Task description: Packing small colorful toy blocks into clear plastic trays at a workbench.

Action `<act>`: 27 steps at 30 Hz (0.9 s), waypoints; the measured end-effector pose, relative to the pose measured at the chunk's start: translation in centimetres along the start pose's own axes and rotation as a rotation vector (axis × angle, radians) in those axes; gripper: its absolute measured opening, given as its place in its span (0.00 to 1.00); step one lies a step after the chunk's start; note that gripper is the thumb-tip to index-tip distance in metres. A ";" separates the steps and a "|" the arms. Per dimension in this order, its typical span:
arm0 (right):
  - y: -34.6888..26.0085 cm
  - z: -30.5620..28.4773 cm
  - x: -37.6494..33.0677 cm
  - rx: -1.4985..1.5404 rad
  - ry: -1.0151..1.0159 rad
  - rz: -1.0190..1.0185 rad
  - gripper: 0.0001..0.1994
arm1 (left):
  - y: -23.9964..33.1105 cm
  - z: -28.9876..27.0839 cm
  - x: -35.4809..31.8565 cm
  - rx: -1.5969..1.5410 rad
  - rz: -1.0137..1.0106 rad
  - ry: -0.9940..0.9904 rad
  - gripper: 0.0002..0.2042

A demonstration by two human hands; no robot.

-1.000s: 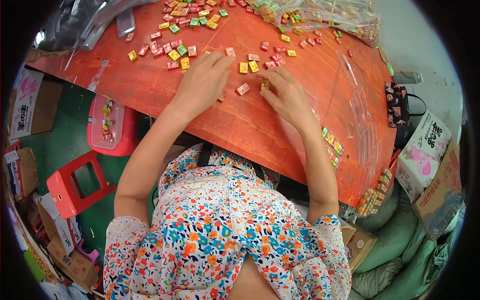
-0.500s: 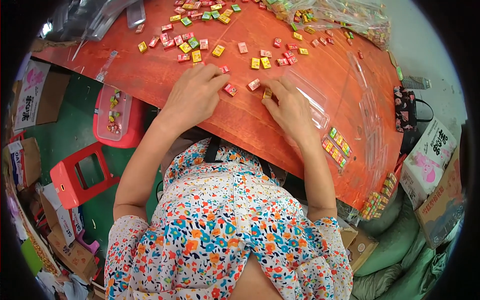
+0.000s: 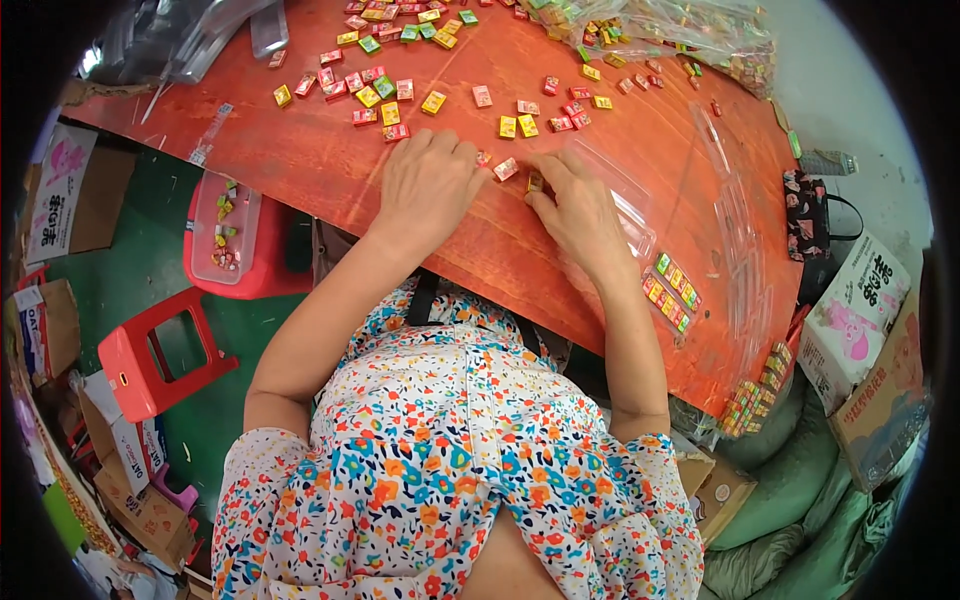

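My left hand [image 3: 432, 190] rests palm-down near the table edge, its fingers curled around a small red box [image 3: 483, 160] that shows only in part past the fingertips. Just right of it lies a red and white small box [image 3: 505, 169], between my two hands. My right hand [image 3: 578, 205] pinches a small yellow box [image 3: 535, 182] between thumb and fingers. Beneath and beside the right hand is a clear plastic tray [image 3: 625, 205]. Farther right, a filled clear pack [image 3: 672, 292] holds rows of little coloured boxes.
Many small boxes [image 3: 385, 87] lie scattered on the red table [image 3: 330, 190]. A clear bag of boxes [image 3: 740, 55] is at the far right, and clear trays [image 3: 740, 230] line the right side. At left stand a red stool [image 3: 160, 350] and a plastic tub [image 3: 210, 255].
My left hand has moved right, closer to my right hand, and now covers where a red box lay. The right hand stays almost in place with the yellow box.
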State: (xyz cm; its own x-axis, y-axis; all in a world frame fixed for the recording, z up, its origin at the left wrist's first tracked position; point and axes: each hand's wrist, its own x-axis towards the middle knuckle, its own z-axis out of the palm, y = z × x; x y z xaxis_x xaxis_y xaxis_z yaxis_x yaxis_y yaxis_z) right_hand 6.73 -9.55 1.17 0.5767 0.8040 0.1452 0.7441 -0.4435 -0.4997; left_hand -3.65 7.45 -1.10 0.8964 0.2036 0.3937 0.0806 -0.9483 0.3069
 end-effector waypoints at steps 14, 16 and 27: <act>0.2 0.2 1.0 -0.029 -0.033 -0.020 0.13 | -1.5 0.4 2.1 -0.383 0.117 -0.197 0.10; 0.1 0.2 0.6 -0.004 -0.041 -0.038 0.13 | -0.9 0.3 1.4 -0.346 0.091 -0.302 0.09; 1.8 -1.1 2.7 0.063 0.014 -0.217 0.16 | -2.1 0.0 4.4 -0.237 0.018 0.058 0.10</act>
State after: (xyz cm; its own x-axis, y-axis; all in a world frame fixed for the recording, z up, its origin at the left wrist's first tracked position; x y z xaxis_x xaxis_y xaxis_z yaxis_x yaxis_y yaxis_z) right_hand 9.99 -8.64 1.55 0.4103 0.8721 0.2666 0.8289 -0.2348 -0.5077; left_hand 0.15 10.36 0.00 0.8695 0.2078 0.4480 -0.0456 -0.8695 0.4918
